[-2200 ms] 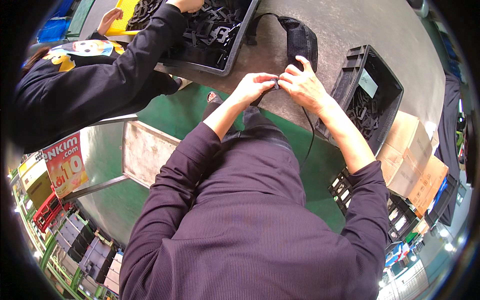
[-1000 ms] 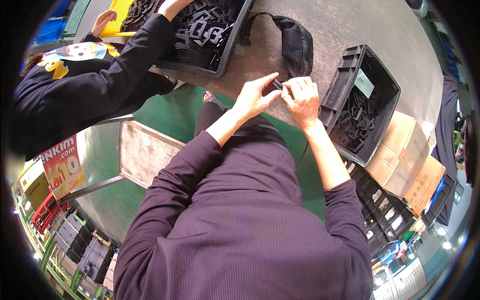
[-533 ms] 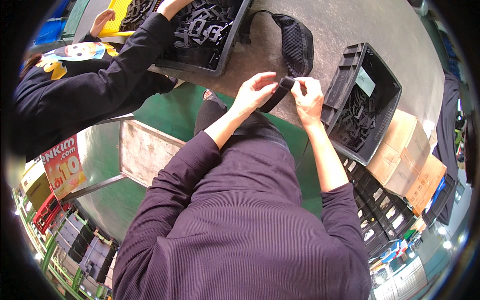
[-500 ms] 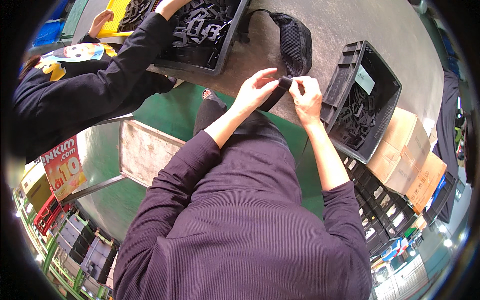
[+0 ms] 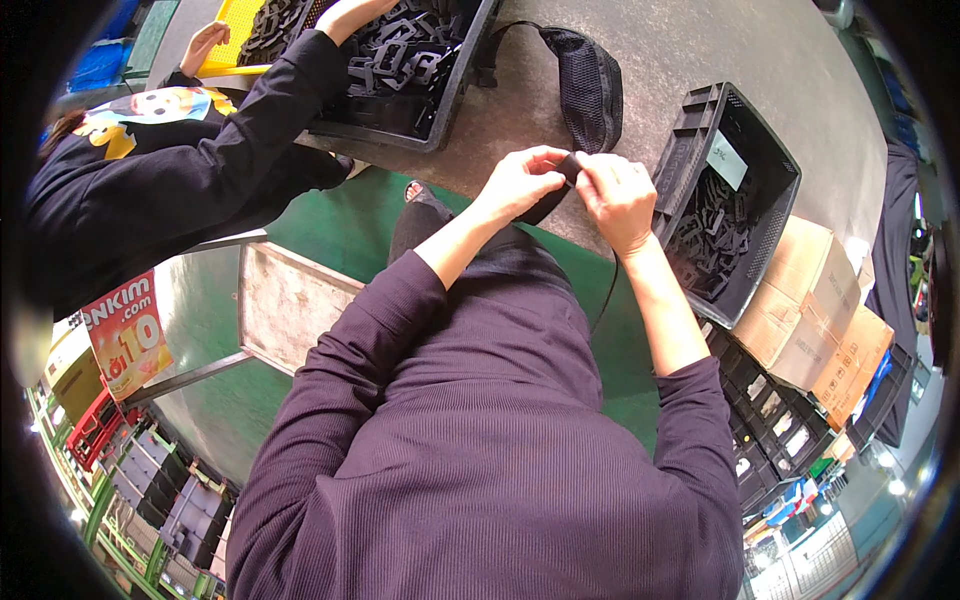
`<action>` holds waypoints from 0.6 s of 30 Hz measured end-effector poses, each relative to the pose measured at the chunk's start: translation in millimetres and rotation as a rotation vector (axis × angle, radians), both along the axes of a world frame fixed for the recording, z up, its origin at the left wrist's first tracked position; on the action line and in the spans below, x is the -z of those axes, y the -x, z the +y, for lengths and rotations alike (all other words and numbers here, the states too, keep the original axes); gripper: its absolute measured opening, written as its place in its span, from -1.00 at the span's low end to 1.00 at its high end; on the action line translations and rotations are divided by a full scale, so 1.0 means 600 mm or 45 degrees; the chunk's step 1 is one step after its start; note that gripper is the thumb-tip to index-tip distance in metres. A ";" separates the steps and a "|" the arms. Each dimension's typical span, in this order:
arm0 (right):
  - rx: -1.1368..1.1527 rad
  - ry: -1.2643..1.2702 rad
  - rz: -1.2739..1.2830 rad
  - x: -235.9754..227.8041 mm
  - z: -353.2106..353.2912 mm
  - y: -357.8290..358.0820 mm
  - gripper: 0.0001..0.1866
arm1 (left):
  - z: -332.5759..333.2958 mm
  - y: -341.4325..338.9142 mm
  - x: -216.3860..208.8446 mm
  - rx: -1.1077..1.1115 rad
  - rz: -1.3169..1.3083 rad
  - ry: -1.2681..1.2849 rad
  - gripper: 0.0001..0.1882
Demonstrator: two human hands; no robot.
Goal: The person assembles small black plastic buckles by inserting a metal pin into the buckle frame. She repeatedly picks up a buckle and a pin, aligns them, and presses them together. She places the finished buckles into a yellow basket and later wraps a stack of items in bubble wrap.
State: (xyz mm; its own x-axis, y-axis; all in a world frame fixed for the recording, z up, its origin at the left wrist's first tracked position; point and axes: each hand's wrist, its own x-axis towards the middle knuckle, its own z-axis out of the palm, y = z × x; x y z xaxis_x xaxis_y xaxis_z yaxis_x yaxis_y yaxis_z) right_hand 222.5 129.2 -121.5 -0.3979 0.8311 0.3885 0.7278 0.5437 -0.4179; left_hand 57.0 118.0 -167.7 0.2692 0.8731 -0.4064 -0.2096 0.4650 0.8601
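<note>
Head view, strap work at the table edge: both bare hands meet over a black strap (image 5: 569, 168) of what looks like woven webbing. Left hand (image 5: 522, 183) pinches its upper end between thumb and forefinger. Right hand (image 5: 618, 200) has its fingers drawn together, thumb and fingertips apparently pinching the strap's other edge (whether a small part sits under them cannot be told).

Progress, by judgement: handwork on this strap appears under way and unfinished, since neither hand has released it and it is not laid down. No completed piece can be identified with confidence. Loose dark plastic pieces (image 5: 712, 238) lie heaped in the black crate (image 5: 683, 160) to the right; whether they are used or awaiting use is not shown.

Condition of the strap: dark, flat, slim, seemingly supple, bent over at the fingertips, with a length slanting down behind the left hand toward the edge of the grey table (image 5: 720, 45). No damage is evident at this scale. A black mesh pouch (image 5: 590, 92) lies on the table just beyond the hands; any join to the strap is hidden.
</note>
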 end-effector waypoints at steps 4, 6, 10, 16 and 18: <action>0.593 0.679 0.834 0.027 -0.037 0.020 -0.85 | -0.017 -0.006 -0.002 0.077 -0.003 0.013 -0.64; 0.600 0.689 0.825 0.012 -0.060 0.025 -0.83 | -0.023 -0.005 0.004 0.087 -0.081 -0.073 -0.65; 0.513 0.664 0.538 -0.010 -0.094 0.020 -0.78 | -0.028 0.004 -0.004 0.149 -0.150 -0.091 -0.68; 0.618 0.884 0.741 -0.002 -0.114 0.021 -0.80 | -0.037 0.013 -0.006 0.252 -0.092 -0.085 -0.67; 0.678 0.989 0.898 -0.004 -0.104 0.024 -0.83 | -0.036 0.011 -0.011 0.276 -0.036 -0.101 -0.66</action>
State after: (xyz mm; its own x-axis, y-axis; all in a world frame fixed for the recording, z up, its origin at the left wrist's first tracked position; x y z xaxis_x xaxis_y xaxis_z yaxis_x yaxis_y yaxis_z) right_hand 208.2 66.6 -119.2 0.1712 0.9383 -0.3005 0.2616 -0.3373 -0.9043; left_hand 50.4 96.3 -160.8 0.4645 0.8224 -0.3286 -0.1368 0.4332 0.8909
